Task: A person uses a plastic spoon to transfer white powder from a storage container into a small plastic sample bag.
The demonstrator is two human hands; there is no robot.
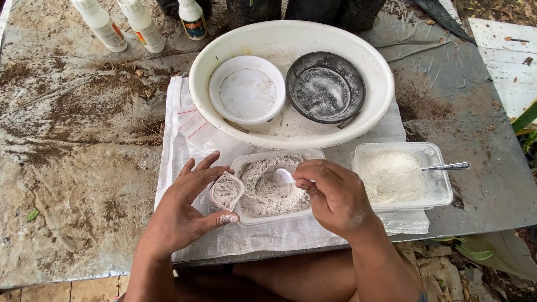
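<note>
My left hand (187, 207) holds a small clear plastic bag (226, 191) open, part filled with grey-white powder, against the left edge of a clear plastic tub (246, 217). That tub is heaped with the same grey-white powder (267, 190). My right hand (335, 196) grips a small white spoon (285, 176) with its bowl over the powder in the tub. To the right stands a second clear tub (442, 193) of finer white powder with a metal spoon (447, 166) resting in it.
A large white basin (291, 137) behind the tubs holds a white bowl (246, 89) and a black bowl (325, 86). Empty small zip bags (193, 126) lie on a white woven sheet (170, 168). Three bottles (142, 25) stand at the back left. The table's near edge is by my knees.
</note>
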